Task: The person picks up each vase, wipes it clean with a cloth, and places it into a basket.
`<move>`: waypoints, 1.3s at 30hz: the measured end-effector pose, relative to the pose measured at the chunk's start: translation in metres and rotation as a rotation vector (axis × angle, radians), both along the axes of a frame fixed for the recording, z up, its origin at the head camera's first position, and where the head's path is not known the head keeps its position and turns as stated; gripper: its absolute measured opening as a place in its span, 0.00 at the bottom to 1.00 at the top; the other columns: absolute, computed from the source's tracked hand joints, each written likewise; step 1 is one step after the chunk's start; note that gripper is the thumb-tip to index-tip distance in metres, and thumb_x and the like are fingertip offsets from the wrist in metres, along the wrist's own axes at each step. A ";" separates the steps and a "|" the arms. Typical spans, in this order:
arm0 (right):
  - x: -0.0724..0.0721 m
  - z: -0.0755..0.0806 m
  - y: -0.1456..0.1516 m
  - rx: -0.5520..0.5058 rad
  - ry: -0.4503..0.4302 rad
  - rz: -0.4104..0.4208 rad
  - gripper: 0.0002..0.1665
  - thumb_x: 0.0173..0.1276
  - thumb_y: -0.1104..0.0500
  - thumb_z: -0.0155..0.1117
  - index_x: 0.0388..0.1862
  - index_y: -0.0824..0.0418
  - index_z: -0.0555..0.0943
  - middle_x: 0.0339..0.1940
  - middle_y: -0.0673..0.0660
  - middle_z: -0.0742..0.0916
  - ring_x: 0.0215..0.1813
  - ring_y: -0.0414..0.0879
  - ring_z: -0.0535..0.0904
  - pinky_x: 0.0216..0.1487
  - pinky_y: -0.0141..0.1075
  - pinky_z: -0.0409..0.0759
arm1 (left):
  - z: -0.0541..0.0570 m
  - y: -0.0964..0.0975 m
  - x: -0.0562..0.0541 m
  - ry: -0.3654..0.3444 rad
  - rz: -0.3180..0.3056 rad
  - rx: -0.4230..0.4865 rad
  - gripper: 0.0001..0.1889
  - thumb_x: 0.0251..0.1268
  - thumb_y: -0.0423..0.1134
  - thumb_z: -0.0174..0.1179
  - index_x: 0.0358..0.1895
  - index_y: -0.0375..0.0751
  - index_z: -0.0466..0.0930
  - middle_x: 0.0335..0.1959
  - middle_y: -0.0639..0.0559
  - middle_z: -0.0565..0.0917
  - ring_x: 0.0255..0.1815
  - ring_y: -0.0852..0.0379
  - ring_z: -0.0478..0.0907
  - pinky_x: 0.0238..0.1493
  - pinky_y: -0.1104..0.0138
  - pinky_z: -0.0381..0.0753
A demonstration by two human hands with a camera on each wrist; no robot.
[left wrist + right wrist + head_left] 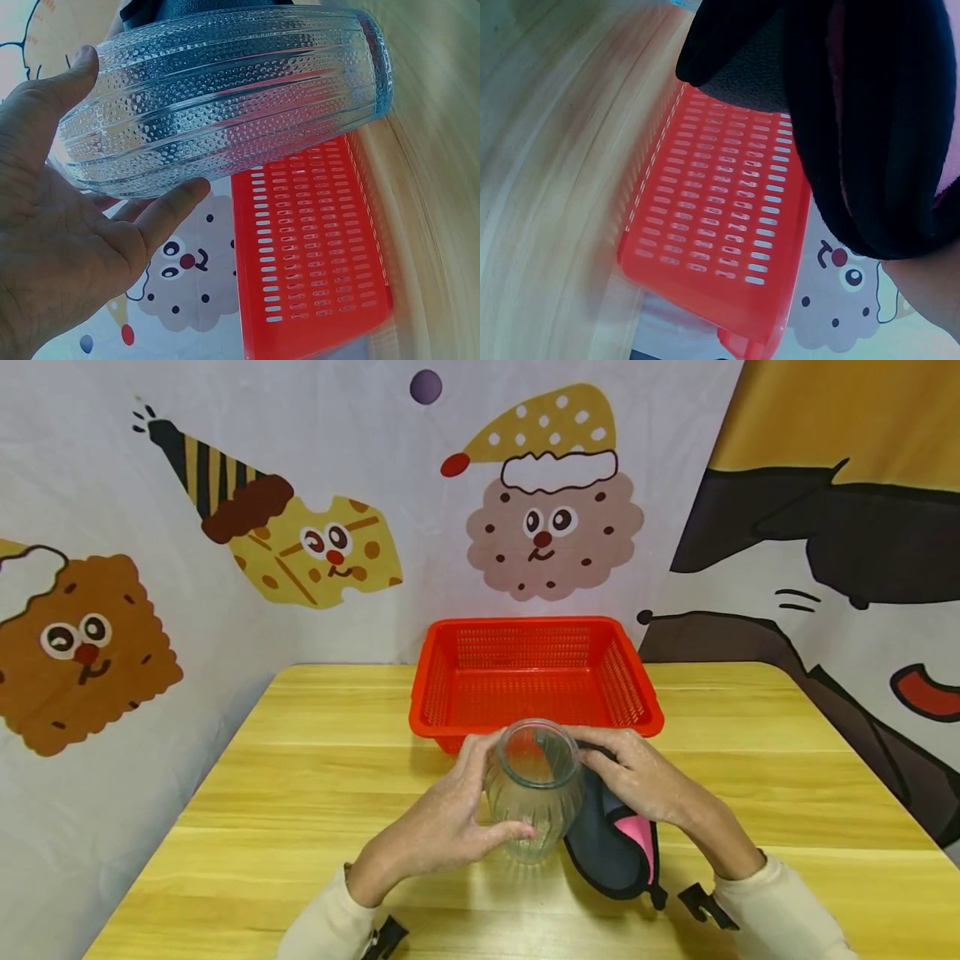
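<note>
A clear ribbed glass jar (534,810) with a dimpled surface stands upright, its round mouth facing up. My left hand (450,818) grips it from the left, thumb across the near side and fingers along the far side; the left wrist view shows this hand (82,225) around the glass. My right hand (637,772) is at the jar's right side near the rim, pinching a dark grey padded fabric piece (611,852) with black trim and pink lining, which hangs below. In the right wrist view the fabric (750,71) hides most of that hand. Whether any fabric is inside the jar, I cannot tell.
Just behind the jar, a red perforated plastic basket (525,693) sits at the far side of the wooden table (315,793). A cartoon-printed cloth backdrop (420,510) rises behind and along the left. Black straps (705,906) hang near my cuffs.
</note>
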State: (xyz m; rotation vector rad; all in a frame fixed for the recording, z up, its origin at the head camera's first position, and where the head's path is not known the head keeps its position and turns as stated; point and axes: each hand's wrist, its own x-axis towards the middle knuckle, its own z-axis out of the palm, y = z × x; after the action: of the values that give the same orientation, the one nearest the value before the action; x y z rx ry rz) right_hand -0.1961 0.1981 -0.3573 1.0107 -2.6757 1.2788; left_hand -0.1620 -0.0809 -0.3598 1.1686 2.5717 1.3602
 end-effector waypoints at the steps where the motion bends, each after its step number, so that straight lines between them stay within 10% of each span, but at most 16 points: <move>1: 0.000 0.000 0.000 -0.001 -0.001 0.000 0.24 0.79 0.64 0.53 0.71 0.54 0.78 0.63 0.46 0.83 0.63 0.44 0.78 0.66 0.55 0.74 | 0.000 0.000 0.000 0.001 0.002 -0.002 0.56 0.58 0.49 0.77 0.81 0.57 0.42 0.68 0.48 0.64 0.70 0.53 0.66 0.69 0.56 0.70; 39: -0.002 -0.013 -0.002 -0.002 0.001 -0.023 0.24 0.77 0.66 0.55 0.68 0.54 0.80 0.62 0.46 0.83 0.62 0.43 0.79 0.64 0.50 0.76 | 0.001 -0.002 -0.002 0.001 -0.008 -0.014 0.55 0.59 0.50 0.75 0.81 0.55 0.43 0.69 0.48 0.63 0.70 0.52 0.66 0.70 0.56 0.68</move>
State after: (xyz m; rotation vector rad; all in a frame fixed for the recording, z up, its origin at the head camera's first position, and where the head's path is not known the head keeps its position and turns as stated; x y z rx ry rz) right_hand -0.1979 0.1959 -0.3702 0.9771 -2.6767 1.2758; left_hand -0.1639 -0.0826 -0.3590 1.1768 2.5701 1.3386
